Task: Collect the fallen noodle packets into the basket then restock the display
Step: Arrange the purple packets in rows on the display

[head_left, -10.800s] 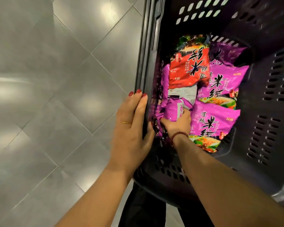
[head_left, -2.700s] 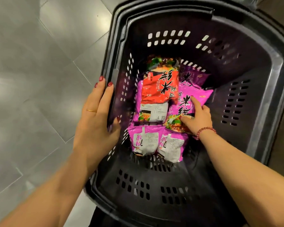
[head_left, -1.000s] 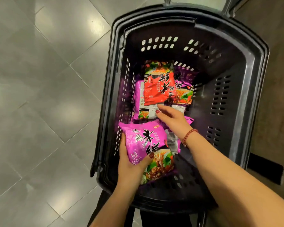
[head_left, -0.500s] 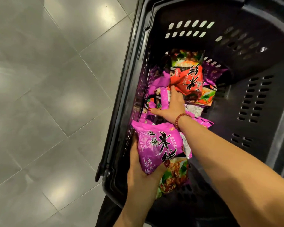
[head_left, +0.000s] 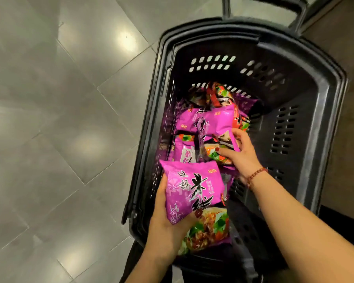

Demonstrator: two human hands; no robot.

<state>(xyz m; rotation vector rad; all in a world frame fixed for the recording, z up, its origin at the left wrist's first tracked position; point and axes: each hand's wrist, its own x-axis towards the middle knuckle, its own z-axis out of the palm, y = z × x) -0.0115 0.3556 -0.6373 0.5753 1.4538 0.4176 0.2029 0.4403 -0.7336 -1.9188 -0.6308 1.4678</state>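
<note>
One purple packet (head_left: 192,190) — 过桥米线, left hand (head_left: 164,227) gripping

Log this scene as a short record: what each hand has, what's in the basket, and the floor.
left hand: grips near packet, purple, over the basket's near end
right hand: grips top packet, purple, on the pile
basket: black, slotted walls, several packets inside
red packet: far end, partly covered
floor: grey tiles

A: What's the floor like?
B: Large glossy grey tiles (head_left: 49,139) with thin pale joints, filling the left of the frame.
A: And the light?
B: A bright reflection (head_left: 125,40) sits at upper centre. A brown surface (head_left: 352,58) runs down the right edge.
</note>
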